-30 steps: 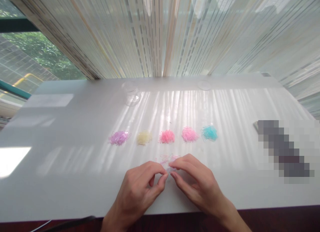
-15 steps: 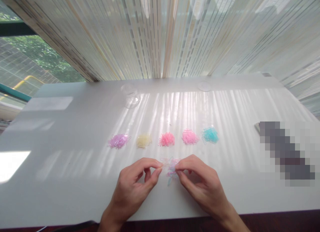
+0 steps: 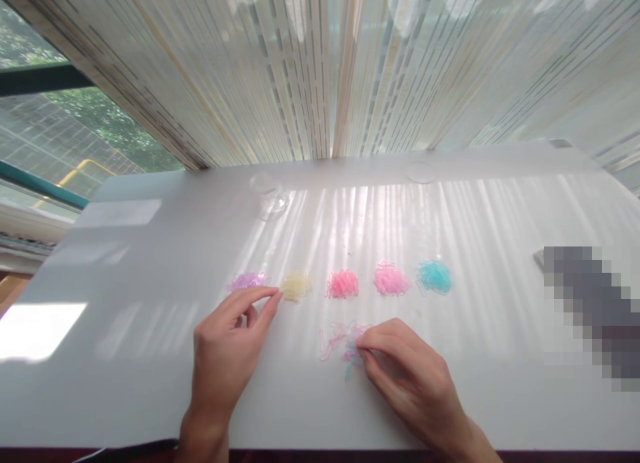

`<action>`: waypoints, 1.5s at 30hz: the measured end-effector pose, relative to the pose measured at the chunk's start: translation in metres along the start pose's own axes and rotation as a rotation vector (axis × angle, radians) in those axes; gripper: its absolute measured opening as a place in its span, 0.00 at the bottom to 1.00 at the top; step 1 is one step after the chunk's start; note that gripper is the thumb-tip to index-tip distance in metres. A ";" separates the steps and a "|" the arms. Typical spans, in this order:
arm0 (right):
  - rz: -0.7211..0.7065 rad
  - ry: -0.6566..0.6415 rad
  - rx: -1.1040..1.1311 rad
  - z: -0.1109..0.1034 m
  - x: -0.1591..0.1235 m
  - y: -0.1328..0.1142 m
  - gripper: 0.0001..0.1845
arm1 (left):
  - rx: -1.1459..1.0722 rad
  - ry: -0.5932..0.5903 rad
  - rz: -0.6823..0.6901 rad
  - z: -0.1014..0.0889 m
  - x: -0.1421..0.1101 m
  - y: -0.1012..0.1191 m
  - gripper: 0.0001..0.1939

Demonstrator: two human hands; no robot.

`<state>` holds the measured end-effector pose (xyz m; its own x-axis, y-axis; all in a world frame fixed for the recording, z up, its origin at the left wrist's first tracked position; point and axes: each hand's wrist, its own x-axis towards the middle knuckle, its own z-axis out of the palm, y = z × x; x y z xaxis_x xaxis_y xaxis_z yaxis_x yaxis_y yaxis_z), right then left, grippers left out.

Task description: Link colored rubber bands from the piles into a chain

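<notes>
A row of small piles of thin translucent loops, which look like little elastic bands, lies across the white table: a purple pile (image 3: 249, 280), a yellow pile (image 3: 297, 285), a coral pile (image 3: 343, 284), a pink pile (image 3: 390, 280) and a teal pile (image 3: 435, 276). Nearer me is a loose mixed pile (image 3: 334, 340) of pink, purple and blue loops. My left hand (image 3: 233, 340) pinches at the yellow pile's left edge and partly covers the purple pile. My right hand (image 3: 413, 370) is closed, thumb and forefinger pinched at the mixed pile's right side. What either pinch holds is too small to see.
A clear jar (image 3: 270, 196) stands toward the back of the table (image 3: 125, 263), and a clear round lid (image 3: 421, 172) lies back right. A pixelated dark object (image 3: 585, 303) is at the right. Striped curtains (image 3: 300, 70) hang behind the far edge.
My left hand has moved left and away from me, from the mixed pile to the yellow pile. My right hand has stayed at the mixed pile. The view has shifted slightly.
</notes>
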<state>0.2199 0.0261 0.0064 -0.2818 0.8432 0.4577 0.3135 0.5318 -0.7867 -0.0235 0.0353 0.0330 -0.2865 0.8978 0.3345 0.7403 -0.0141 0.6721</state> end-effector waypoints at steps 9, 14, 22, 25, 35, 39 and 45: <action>-0.004 -0.010 -0.020 0.001 0.001 0.000 0.13 | 0.057 -0.049 0.001 0.011 0.004 -0.004 0.05; 0.007 -0.014 -0.026 0.000 0.002 0.000 0.14 | 0.074 -0.055 0.012 0.006 0.003 -0.007 0.07; 0.036 0.030 -0.075 0.001 -0.001 0.001 0.13 | -0.072 -0.217 0.085 -0.005 -0.014 0.012 0.05; 0.056 0.033 -0.069 0.000 -0.001 0.001 0.12 | -0.212 -0.428 0.133 0.008 -0.029 0.022 0.09; 0.059 0.031 -0.045 -0.001 0.000 -0.002 0.12 | -0.341 -0.489 0.094 0.026 -0.043 0.024 0.07; 0.060 0.028 -0.047 -0.001 0.001 -0.002 0.13 | -0.336 -0.463 0.123 0.024 -0.042 0.025 0.06; 0.058 0.020 -0.049 -0.001 0.000 -0.003 0.11 | -0.334 -0.457 0.123 0.024 -0.043 0.024 0.06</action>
<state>0.2202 0.0247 0.0090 -0.2440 0.8738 0.4207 0.3728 0.4849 -0.7911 0.0214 0.0069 0.0187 0.1358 0.9787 0.1539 0.4981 -0.2017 0.8433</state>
